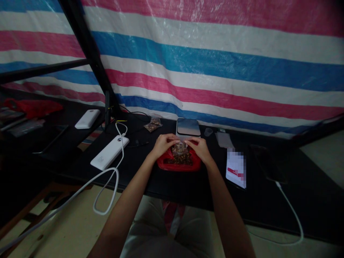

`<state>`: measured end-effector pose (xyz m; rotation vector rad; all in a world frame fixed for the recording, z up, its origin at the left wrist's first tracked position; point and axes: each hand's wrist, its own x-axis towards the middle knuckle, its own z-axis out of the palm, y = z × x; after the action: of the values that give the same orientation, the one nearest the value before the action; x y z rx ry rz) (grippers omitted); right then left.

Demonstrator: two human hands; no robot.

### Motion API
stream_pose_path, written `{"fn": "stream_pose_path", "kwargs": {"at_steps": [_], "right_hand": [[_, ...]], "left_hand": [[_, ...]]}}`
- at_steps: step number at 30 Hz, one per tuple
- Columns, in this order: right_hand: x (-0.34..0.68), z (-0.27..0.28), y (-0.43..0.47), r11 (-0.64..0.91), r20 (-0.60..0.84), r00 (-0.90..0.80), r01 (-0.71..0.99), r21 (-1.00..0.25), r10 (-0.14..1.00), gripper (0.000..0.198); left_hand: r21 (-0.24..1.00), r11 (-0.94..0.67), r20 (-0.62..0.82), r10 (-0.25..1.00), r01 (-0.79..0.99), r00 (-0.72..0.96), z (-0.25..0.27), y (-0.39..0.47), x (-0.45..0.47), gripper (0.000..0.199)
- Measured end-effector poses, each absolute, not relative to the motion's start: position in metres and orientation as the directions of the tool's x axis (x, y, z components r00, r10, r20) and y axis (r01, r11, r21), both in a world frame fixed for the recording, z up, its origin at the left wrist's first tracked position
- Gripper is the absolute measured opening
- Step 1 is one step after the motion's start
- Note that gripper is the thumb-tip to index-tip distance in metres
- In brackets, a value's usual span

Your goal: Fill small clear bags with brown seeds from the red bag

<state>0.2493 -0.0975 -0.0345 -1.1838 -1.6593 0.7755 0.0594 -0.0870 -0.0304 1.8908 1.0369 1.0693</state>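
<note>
My left hand point(164, 144) and my right hand point(199, 147) pinch the two upper corners of a small clear plastic bag point(180, 147). Some brown, dried bits show in the lower part of this bag. It is held over a red plastic bag point(166, 165) that lies spread on the black table, with a heap of dark dried plant bits point(182, 158) in it. Just beyond my fingers sits a small scale point(188, 127) with a shiny top. Filled clear packets point(153, 124) lie behind my left hand.
On the left is a white power bank point(110, 152) with a looping white cable point(115, 179); another white power bank point(87, 119) lies farther back. To the right are a clear scoop point(208, 132), empty plastic bags point(224, 139), a lit phone point(235, 168) and a dark phone point(267, 163). Striped sheeting point(215, 79) hangs behind.
</note>
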Motion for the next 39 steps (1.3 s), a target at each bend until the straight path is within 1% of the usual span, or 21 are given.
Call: {"fn": "stream_pose_path", "kwargs": {"at_steps": [2,3,7,11,17,22,24,28,33,37,39], "right_hand": [[0.249,-0.034,-0.098,0.335,0.321,-0.100,0.366,-0.868,0.942,0.018],[0.248,-0.033,-0.099,0.334,0.311,-0.122,0.363,-0.870,0.943,0.019],[0.246,-0.033,-0.101,0.346,0.285,-0.213,0.359,-0.867,0.935,0.021],[0.247,-0.033,-0.101,0.364,0.316,-0.183,0.387,-0.847,0.931,0.020],[0.249,-0.024,-0.103,0.365,0.302,-0.218,0.373,-0.853,0.928,0.022],[0.246,-0.021,-0.106,0.371,0.299,-0.249,0.336,-0.866,0.921,0.021],[0.247,-0.022,-0.105,0.368,0.305,-0.221,0.353,-0.860,0.926,0.020],[0.251,-0.027,-0.101,0.359,0.342,-0.114,0.387,-0.849,0.933,0.018],[0.252,-0.026,-0.101,0.323,0.267,-0.201,0.348,-0.880,0.943,0.019],[0.251,-0.027,-0.101,0.323,0.296,-0.130,0.383,-0.865,0.946,0.018],[0.250,-0.028,-0.101,0.329,0.299,-0.138,0.383,-0.863,0.944,0.019]], "left_hand": [[0.842,-0.410,0.292,0.893,0.350,0.343,-0.031,-0.086,0.057,0.028],[0.829,-0.412,0.289,0.894,0.377,0.342,-0.031,-0.086,0.057,0.029],[0.771,-0.452,0.337,0.887,0.448,0.315,-0.029,-0.088,0.056,0.028],[0.735,-0.450,0.358,0.893,0.507,0.274,-0.024,-0.093,0.059,0.027],[0.764,-0.446,0.321,0.890,0.467,0.325,-0.020,-0.096,0.058,0.030],[0.795,-0.433,0.326,0.896,0.425,0.303,-0.022,-0.096,0.058,0.029],[0.794,-0.420,0.322,0.904,0.440,0.282,-0.022,-0.096,0.059,0.030],[0.790,-0.405,0.328,0.913,0.460,0.241,-0.022,-0.095,0.058,0.030],[0.796,-0.414,0.334,0.909,0.441,0.250,-0.023,-0.095,0.059,0.025],[0.775,-0.432,0.344,0.901,0.462,0.266,-0.021,-0.096,0.060,0.023],[0.771,-0.446,0.339,0.891,0.454,0.301,-0.020,-0.096,0.060,0.022]]}}
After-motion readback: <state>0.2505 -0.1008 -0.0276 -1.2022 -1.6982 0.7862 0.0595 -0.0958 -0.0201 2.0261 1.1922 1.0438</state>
